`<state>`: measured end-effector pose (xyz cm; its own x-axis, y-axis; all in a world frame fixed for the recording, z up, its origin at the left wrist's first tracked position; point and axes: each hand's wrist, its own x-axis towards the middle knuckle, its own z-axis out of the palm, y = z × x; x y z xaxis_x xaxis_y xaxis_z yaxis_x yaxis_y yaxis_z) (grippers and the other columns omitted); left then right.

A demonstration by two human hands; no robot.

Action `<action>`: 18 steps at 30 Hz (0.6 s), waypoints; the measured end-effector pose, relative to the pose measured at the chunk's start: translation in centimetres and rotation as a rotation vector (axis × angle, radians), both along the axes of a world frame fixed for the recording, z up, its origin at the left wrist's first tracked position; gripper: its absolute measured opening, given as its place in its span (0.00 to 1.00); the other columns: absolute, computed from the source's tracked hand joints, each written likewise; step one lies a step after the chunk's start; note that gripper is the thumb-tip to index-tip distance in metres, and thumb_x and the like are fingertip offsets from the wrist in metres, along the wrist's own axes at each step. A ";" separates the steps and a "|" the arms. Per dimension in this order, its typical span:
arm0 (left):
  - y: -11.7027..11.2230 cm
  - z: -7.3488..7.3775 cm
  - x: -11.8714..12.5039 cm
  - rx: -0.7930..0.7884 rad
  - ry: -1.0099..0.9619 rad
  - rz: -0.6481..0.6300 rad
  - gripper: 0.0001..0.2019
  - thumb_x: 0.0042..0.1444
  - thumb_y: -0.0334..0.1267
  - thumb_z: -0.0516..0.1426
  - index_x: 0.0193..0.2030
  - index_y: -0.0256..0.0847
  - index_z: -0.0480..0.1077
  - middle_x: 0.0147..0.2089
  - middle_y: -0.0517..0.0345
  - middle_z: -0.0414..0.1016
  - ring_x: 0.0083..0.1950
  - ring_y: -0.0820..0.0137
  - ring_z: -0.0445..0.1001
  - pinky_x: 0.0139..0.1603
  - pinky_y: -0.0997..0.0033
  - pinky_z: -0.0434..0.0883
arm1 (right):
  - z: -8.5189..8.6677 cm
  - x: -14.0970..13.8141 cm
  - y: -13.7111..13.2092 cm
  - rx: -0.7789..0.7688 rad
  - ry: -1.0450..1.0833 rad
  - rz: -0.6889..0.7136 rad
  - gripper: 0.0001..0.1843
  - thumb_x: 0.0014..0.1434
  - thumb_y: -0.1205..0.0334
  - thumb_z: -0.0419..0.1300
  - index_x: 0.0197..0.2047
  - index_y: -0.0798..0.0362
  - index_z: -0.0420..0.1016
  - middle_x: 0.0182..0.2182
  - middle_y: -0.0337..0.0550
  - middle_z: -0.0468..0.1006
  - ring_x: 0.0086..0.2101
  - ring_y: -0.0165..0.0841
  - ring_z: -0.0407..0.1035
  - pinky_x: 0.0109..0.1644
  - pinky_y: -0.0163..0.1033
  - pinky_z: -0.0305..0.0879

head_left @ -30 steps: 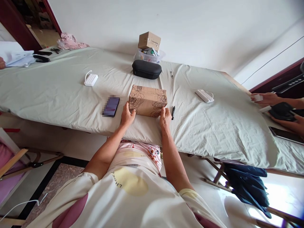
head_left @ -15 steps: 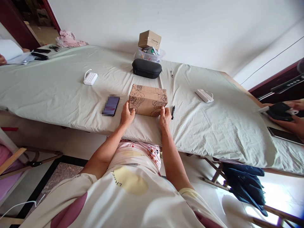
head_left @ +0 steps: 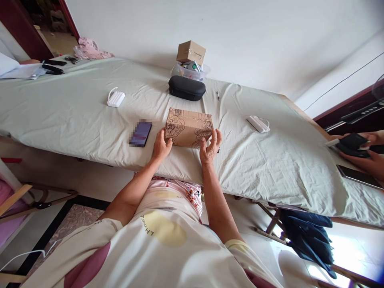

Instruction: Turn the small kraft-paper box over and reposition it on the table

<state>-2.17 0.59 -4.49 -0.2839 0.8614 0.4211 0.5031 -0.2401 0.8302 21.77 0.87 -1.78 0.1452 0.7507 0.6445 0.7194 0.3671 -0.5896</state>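
A cardboard box with black scribbled loops sits on the cloth in front of me. My left hand grips its near left corner, thumb on the front face and fingers round the side. At the near right corner, my right hand has its fingers raised and spread, the thumb close to the front face; whether it touches the box I cannot tell. Most of a black marker is hidden behind this hand. Left of the box lies a phone, part of its screen blurred out.
Behind the box lie a black case and a plastic tub with a small carton on top. White power banks lie at either side. At the right edge, another person's hands hold a black object above a phone.
My right hand has loosened from the box's right corner, its fingers lifting and spreading over the marker. My left hand keeps its grip, and the box stays in place.
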 end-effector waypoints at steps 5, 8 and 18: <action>-1.1 1.0 0.4 0.135 0.086 0.055 0.35 0.66 0.49 0.60 0.75 0.35 0.60 0.77 0.31 0.64 0.82 0.47 0.60 0.84 0.47 0.57 | 0.1 -0.5 0.0 0.044 0.027 0.001 0.32 0.71 0.44 0.52 0.73 0.48 0.67 0.69 0.60 0.64 0.70 0.51 0.63 0.71 0.63 0.68; -1.7 2.5 0.7 0.193 0.175 0.087 0.34 0.68 0.48 0.58 0.76 0.36 0.62 0.80 0.32 0.60 0.84 0.47 0.56 0.84 0.46 0.56 | 0.0 -0.5 0.0 0.049 0.041 -0.008 0.31 0.72 0.45 0.50 0.72 0.48 0.68 0.66 0.59 0.68 0.67 0.48 0.66 0.67 0.59 0.73; -2.9 7.5 3.1 0.138 0.553 0.033 0.28 0.66 0.33 0.58 0.73 0.50 0.71 0.82 0.46 0.61 0.87 0.48 0.50 0.86 0.31 0.42 | -1.2 -0.5 1.0 0.215 0.118 0.050 0.27 0.74 0.47 0.53 0.71 0.46 0.70 0.62 0.54 0.70 0.61 0.43 0.70 0.63 0.55 0.76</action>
<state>0.94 -2.29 2.97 -0.0154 0.7825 0.6224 0.8629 -0.3041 0.4036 21.24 1.90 -2.97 0.1953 0.6065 0.7707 0.6277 0.5265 -0.5734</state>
